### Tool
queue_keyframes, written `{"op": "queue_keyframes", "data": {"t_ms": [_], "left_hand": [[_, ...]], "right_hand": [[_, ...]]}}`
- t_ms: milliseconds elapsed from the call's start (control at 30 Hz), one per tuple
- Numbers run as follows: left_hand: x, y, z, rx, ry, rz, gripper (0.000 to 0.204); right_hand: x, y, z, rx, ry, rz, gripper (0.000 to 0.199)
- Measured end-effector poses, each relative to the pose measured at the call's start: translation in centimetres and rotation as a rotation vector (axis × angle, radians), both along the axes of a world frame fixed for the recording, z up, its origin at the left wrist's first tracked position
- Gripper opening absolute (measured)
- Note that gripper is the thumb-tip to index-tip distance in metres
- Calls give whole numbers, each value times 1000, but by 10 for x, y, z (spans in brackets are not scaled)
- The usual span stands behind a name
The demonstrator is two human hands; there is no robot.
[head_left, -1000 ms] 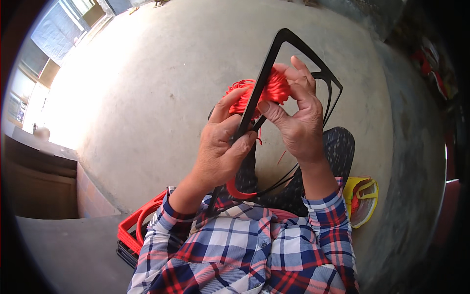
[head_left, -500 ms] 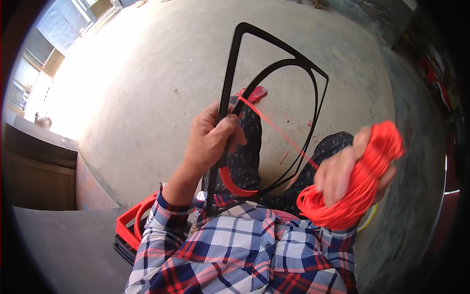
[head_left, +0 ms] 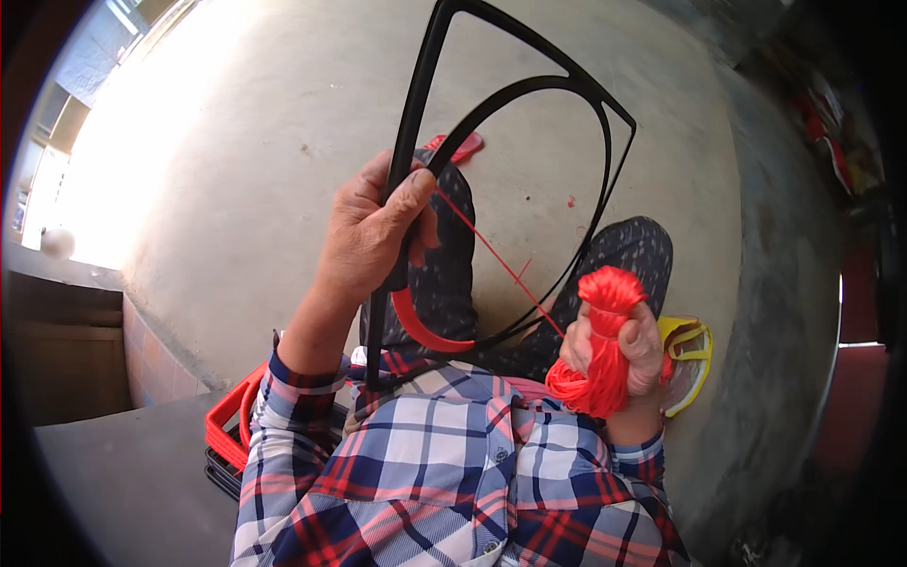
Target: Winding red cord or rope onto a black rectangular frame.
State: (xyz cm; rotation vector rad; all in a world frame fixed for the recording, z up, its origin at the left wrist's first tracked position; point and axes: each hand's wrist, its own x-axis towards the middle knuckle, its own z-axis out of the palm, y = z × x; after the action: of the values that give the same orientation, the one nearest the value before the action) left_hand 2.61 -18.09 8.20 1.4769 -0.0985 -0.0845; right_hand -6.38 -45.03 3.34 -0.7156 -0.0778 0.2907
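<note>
My left hand (head_left: 373, 222) is closed on one side of a black frame (head_left: 418, 90), an angular outline with a round ring inside it. Bright red cord wraps the ring's lower left in a tight band (head_left: 425, 333). From beneath my left fingers a taut red strand (head_left: 491, 250) runs down to the right, across the ring's opening. At its other end is a thick red cord bundle (head_left: 609, 288), tied round its middle, and my right hand (head_left: 645, 354) grips it over my right knee. The frame stands tilted above my lap, its lower end against my shirt.
Beside my left elbow, red-wrapped frames (head_left: 225, 425) lie stacked over black ones (head_left: 223, 474) on a grey surface (head_left: 113, 463). A yellow-edged bag (head_left: 701, 354) is right of my right hand. A red shoe (head_left: 465, 146) shows beyond my left knee on the concrete floor (head_left: 302, 85).
My right hand has moved left and inward with the cord bundle, which now stands more upright. My left hand and the frame have shifted slightly left and up in view. The strand remains taut.
</note>
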Motion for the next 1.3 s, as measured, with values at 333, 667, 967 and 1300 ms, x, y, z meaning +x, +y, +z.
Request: {"op": "queue_keyframes", "data": {"t_ms": [333,667,967,1300], "left_hand": [[-9,-27,15,198,-97,-90,13],[-13,-42,26,484,-497,-157,22],[-7,-36,18,388,-590,-137,28],[-8,-34,14,481,-670,28,9]], "right_hand": [[82,-28,-38,1,-51,-252,35],[113,45,26,215,-214,-55,32],[93,34,46,-963,-718,-751,41],[101,29,47,-248,-658,-710,51]]}}
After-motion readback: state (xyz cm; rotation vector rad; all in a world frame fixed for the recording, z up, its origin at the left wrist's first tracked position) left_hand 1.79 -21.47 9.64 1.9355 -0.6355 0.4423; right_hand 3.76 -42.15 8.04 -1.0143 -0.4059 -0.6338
